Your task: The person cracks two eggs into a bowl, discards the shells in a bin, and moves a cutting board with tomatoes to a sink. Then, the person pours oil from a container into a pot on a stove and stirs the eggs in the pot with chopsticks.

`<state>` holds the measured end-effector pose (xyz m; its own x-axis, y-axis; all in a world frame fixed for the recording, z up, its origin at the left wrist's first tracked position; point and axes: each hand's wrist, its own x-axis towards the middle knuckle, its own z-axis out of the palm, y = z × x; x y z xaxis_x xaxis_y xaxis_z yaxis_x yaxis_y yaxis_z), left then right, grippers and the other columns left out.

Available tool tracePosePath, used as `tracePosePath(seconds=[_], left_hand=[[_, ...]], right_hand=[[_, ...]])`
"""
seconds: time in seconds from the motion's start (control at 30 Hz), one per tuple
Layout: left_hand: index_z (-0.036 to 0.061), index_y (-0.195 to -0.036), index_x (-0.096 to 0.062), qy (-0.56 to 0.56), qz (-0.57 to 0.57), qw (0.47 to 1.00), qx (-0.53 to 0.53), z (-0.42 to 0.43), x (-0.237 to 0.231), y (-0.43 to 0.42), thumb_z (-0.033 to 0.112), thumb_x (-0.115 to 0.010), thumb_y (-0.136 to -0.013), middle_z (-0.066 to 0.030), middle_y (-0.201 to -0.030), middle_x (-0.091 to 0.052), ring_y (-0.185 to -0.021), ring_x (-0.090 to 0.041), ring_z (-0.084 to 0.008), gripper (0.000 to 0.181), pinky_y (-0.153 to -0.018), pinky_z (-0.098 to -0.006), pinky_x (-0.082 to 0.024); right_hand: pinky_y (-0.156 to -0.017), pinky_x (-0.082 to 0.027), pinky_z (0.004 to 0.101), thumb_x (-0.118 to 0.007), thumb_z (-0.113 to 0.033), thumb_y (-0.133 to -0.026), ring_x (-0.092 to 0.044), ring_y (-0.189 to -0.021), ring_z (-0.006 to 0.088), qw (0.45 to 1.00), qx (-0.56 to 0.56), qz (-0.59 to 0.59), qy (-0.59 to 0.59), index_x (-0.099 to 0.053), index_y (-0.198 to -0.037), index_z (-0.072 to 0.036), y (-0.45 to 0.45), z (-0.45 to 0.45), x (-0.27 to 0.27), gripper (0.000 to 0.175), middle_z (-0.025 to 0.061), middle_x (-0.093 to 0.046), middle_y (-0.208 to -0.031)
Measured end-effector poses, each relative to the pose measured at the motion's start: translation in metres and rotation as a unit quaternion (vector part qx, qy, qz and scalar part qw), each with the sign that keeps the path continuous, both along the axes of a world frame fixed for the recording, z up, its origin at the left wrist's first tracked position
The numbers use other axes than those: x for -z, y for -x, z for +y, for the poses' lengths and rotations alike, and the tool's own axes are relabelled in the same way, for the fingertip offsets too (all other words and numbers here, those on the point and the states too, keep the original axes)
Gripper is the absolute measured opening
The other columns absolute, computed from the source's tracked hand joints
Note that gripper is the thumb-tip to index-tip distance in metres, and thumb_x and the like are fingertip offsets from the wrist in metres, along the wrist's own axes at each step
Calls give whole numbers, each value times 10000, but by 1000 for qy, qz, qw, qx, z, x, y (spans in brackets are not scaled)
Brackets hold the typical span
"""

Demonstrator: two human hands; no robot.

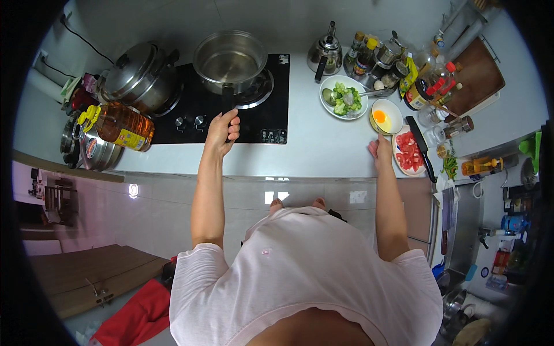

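Note:
My left hand (223, 132) is wrapped around the black handle (228, 94) of a steel saucepan (230, 56). The pan is over the back of the black gas hob (277, 99), off-centre from a burner ring (270, 93); whether it rests or is lifted I cannot tell. Its inside shows no food. On the right, my right hand (381, 151) is at the near rim of a small bowl (396, 113) with a raw egg (380, 116), its fingers apart and grasping nothing. Beside it lies a plate with cut tomato (409, 151), a black kitchen knife (420, 145) along its edge.
A white plate (325, 106) holds broccoli and a ladle (330, 97). Behind stand a steel kettle (325, 54) and several seasoning bottles (365, 56). A large lidded pot (134, 78) and an oil jug (125, 125) occupy the left. Green chillies (450, 166) lie far right.

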<state>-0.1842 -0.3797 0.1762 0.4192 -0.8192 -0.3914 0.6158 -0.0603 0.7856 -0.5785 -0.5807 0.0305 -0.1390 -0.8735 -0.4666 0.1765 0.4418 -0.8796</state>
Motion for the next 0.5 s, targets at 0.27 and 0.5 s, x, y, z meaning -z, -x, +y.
tracePosePath(seconds=[0.27,0.5], left_hand=[[91,-700,-431,4,19,1000,-3,7,-5,0,112,-510,-848,35,-561,-389,-398,-287,-13,169,-309,-149,-198],[62,-733,-452,34,101,994,-3,7,-8,0,109,-482,-861,33,-573,-388,-399,-287,-18,140,-304,-149,-207]], right_hand=[[-648,-542,363,-508,-267,-853,-569,-730,261,992,83,-75,-59,-424,-1030,-31,-12,-43,5,307,111,-462,-884],[-601,-545,342,-444,-180,-849,-600,-720,266,982,99,-152,-48,-420,-1000,39,-5,-50,18,267,181,-532,-859]])
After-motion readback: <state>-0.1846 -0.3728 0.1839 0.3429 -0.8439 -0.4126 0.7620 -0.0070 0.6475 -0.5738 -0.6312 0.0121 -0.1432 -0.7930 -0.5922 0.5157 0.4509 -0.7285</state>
